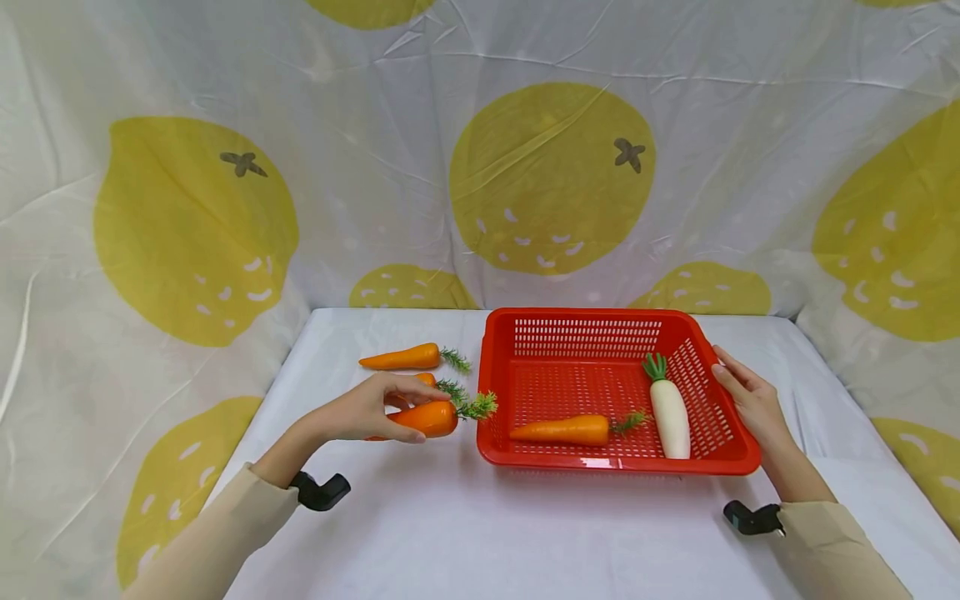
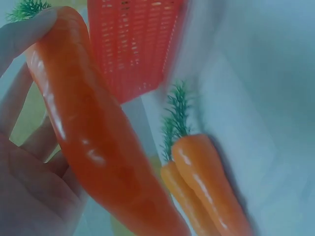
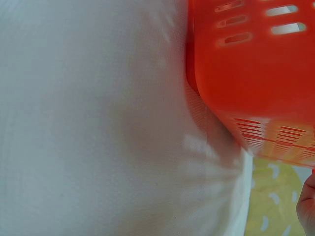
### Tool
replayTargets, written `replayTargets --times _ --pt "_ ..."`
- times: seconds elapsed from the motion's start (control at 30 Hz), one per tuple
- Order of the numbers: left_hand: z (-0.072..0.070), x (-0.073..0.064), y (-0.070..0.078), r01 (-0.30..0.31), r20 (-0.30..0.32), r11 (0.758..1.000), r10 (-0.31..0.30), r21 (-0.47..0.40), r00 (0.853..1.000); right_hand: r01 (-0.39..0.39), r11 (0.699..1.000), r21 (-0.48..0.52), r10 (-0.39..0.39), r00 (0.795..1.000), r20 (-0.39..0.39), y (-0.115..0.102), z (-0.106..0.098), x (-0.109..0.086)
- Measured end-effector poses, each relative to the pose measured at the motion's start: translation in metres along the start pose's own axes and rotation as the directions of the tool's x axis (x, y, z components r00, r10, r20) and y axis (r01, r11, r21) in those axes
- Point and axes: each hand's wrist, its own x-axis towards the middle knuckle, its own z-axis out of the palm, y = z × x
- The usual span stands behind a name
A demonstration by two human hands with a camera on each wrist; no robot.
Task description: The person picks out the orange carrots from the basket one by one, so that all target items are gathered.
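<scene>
Lemon-print cloth (image 1: 551, 179) backs the work area; white surface (image 1: 525, 533) below.

Primary relation: red basket (image 1: 615, 468) lies to R of L hand (image 1: 375, 408), btwn both hands. L hand grips held carrot (image 1: 435, 419), thumb near crown, just L of basket's L rim. Long axis of held carrot runs roughly L–R, crown + greens toward basket, tip away. In head view greens overlap near L corner of rim; contact vs. clearance above it: cannot tell. L hand is the nearer hand to held carrot; R hand (image 1: 757, 404) grips basket's R rim.

Contents: basket carrot (image 1: 566, 430), axis L–R, near front wall; white radish (image 1: 671, 421), axis front–back, near R wall, greens to rear.

Outside basket, L side: far carrot (image 1: 405, 358), greens pointing R; middle carrot (image 1: 426, 379) next to it.

Obscured: middle carrot mostly behind L hand in head view; L wrist view shows both loose carrots side by side, lower ends cut off, as is held carrot's tip. Some L fingers hidden behind held carrot. R wrist view: outer basket walls mainly, R hand only a sliver at R edge. Basket base/surface contact hard to make out.
</scene>
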Motion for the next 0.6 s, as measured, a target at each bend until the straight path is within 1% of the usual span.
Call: replayTargets --times 0.1,0.23,0.3,0.37,0.47,0.53,0.6 --pt "-0.002 -0.011 -0.008 0.011 -0.022 1.000 -0.010 0.012 1.000 -0.005 1.000 0.011 0.005 1.000 -0.004 -0.001 -0.001 0.000" --pt "-0.003 -0.022 -0.020 0.005 -0.038 0.999 -0.003 0.053 0.999 -0.014 1.000 0.013 0.014 1.000 -0.003 -0.002 -0.001 0.000" --pt "-0.003 -0.025 -0.027 -0.007 -0.045 0.997 0.010 0.083 0.999 -0.016 1.000 0.010 0.016 1.000 -0.004 -0.003 -0.001 0.000" --pt "-0.002 -0.028 -0.033 -0.011 -0.049 0.995 0.016 0.097 0.999 -0.018 1.000 0.008 0.018 1.000 -0.006 -0.003 0.000 0.000" --pt "0.000 -0.029 -0.043 -0.008 -0.058 0.995 0.013 0.095 0.998 -0.018 1.000 0.005 0.018 1.000 -0.007 -0.003 0.000 0.000" --pt "0.003 -0.029 -0.049 -0.006 -0.059 0.997 0.011 0.081 0.998 -0.019 1.000 0.010 0.019 1.000 -0.006 -0.003 0.001 0.000" --pt "0.005 -0.028 -0.056 -0.018 -0.060 0.997 0.023 0.074 0.998 -0.018 1.000 0.017 0.018 1.000 -0.004 -0.002 0.001 0.000"
